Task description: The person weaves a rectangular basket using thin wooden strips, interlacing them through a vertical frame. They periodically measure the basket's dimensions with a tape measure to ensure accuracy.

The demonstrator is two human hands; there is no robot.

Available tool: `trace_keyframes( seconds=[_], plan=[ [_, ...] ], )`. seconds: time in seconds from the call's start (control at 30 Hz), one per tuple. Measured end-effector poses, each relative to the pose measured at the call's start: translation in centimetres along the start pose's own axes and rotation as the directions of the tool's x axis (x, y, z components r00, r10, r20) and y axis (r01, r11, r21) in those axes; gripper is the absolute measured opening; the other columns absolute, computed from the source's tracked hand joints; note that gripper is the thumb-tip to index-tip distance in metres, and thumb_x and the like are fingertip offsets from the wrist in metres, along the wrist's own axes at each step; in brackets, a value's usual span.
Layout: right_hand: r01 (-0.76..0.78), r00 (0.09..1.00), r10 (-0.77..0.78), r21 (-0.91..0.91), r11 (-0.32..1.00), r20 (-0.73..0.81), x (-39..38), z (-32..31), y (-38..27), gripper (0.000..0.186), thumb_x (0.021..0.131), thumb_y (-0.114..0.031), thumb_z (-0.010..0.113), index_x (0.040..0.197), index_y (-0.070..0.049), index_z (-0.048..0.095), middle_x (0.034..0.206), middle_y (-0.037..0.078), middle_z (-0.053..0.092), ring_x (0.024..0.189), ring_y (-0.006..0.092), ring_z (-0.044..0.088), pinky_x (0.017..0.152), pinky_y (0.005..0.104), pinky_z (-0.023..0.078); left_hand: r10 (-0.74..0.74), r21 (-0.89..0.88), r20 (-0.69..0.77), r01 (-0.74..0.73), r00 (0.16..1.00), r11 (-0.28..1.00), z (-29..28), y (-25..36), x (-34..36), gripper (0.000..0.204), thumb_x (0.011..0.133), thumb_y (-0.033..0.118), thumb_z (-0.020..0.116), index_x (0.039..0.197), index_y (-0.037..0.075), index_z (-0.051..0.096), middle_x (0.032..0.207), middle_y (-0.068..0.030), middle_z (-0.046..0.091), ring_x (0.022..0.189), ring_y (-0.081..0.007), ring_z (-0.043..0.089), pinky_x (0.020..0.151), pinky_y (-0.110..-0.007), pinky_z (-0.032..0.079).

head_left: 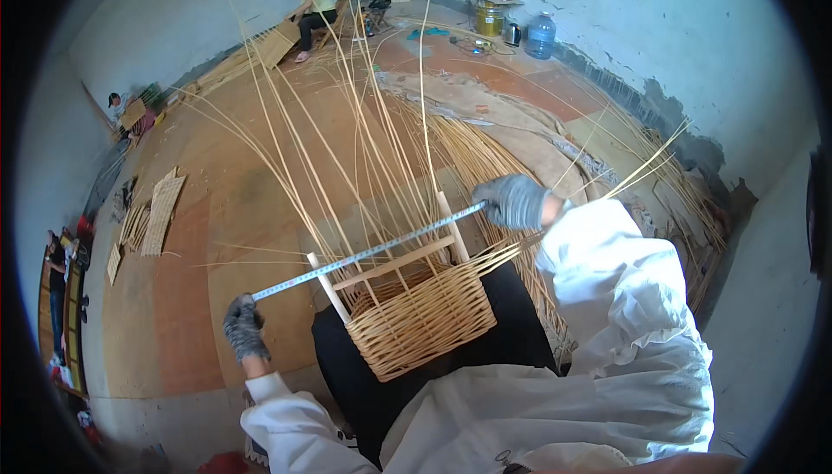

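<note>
A half-woven wicker basket (422,318) rests on my lap, with long uncut canes (364,119) rising from it and fanning away from me. Two pale wooden posts stand at its upper corners, joined by a flat wooden crossbar (394,263). Stretched across the basket top is a tape measure (373,250), which slants up to the right. My left hand (243,328), in a grey glove, is closed on the tape's left end. At the other end my right hand (513,202), gloved too, grips the tape beside the right post.
Loose canes (472,149) lie in a long bundle beyond my right hand. Woven panels (162,214) lie on the floor at left. Two people (316,15) sit weaving farther off. A blue water bottle (541,36) and a kettle stand by the far right wall.
</note>
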State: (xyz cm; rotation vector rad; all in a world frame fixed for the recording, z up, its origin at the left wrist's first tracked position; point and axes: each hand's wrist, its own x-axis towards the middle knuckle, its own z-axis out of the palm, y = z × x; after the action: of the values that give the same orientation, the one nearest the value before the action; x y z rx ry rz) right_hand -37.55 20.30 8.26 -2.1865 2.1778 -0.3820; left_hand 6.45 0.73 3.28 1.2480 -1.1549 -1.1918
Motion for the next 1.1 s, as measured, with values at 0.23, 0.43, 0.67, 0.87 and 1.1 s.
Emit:
trace_keyframes(
  seconds=[0.23, 0.43, 0.67, 0.87, 1.1],
  plan=[
    [-0.262, 0.911, 0.099, 0.376, 0.889, 0.400, 1.3, -2.1, 11.5, 0.013, 0.079, -0.016, 0.059, 0.081, -0.005, 0.065, 0.065, 0.005, 0.060, 0.059, 0.0117, 0.052, 0.055, 0.0272, 0.042, 0.035, 0.087, 0.228, -0.056, 0.973, 0.995, 8.7, -3.0, 1.5, 0.015, 0.076, 0.021, 0.067, 0.078, 0.006, 0.064, 0.054, 0.0020, 0.049, 0.045, -0.0074, 0.041, 0.041, -0.021, 0.031],
    [-0.364, 0.895, 0.233, 0.323, 0.874, 0.379, 2.3, 0.5, 10.8, 0.014, 0.080, -0.023, 0.058, 0.083, -0.011, 0.066, 0.062, 0.003, 0.060, 0.054, 0.0122, 0.052, 0.051, 0.0280, 0.042, -0.151, 0.426, 0.134, 0.081, 0.979, 0.901, 9.4, -0.5, 0.4, 0.019, 0.075, 0.026, 0.068, 0.078, 0.007, 0.066, 0.060, 0.0005, 0.053, 0.049, -0.0066, 0.043, 0.045, -0.020, 0.035],
    [-0.229, 0.954, 0.206, 0.084, 0.970, 0.217, 4.2, 1.0, 6.9, 0.018, 0.078, -0.031, 0.056, 0.079, -0.016, 0.066, 0.064, 0.006, 0.061, 0.056, 0.0226, 0.056, 0.054, 0.0360, 0.044, 0.141, 0.087, 0.056, -0.146, 0.988, 0.985, 12.0, -2.3, -1.9, 0.024, 0.077, 0.018, 0.066, 0.094, 0.000, 0.065, 0.078, -0.0013, 0.061, 0.062, -0.0065, 0.051, 0.055, -0.016, 0.039],
    [-0.215, 0.977, 0.214, 0.098, 0.972, 0.015, 2.9, 1.2, 6.9, 0.022, 0.079, -0.033, 0.057, 0.078, -0.012, 0.066, 0.064, 0.008, 0.059, 0.058, 0.0240, 0.055, 0.059, 0.0336, 0.044, 0.393, 0.385, 0.072, -0.389, 0.917, 0.837, 12.1, -3.0, -2.8, 0.024, 0.084, 0.020, 0.059, 0.092, -0.002, 0.065, 0.065, -0.0003, 0.056, 0.057, -0.0064, 0.045, 0.050, -0.020, 0.035],
    [-0.241, 0.969, 0.247, 0.129, 0.962, -0.028, 2.6, 2.3, 7.1, 0.025, 0.079, -0.034, 0.057, 0.079, -0.011, 0.065, 0.069, 0.009, 0.060, 0.063, 0.0252, 0.057, 0.062, 0.0345, 0.045, 0.257, 0.280, 0.072, -0.267, 0.964, 0.922, 10.9, -2.4, -1.9, 0.024, 0.084, 0.018, 0.060, 0.096, -0.002, 0.063, 0.065, -0.0005, 0.055, 0.057, -0.0061, 0.045, 0.049, -0.021, 0.035]
  ],
)
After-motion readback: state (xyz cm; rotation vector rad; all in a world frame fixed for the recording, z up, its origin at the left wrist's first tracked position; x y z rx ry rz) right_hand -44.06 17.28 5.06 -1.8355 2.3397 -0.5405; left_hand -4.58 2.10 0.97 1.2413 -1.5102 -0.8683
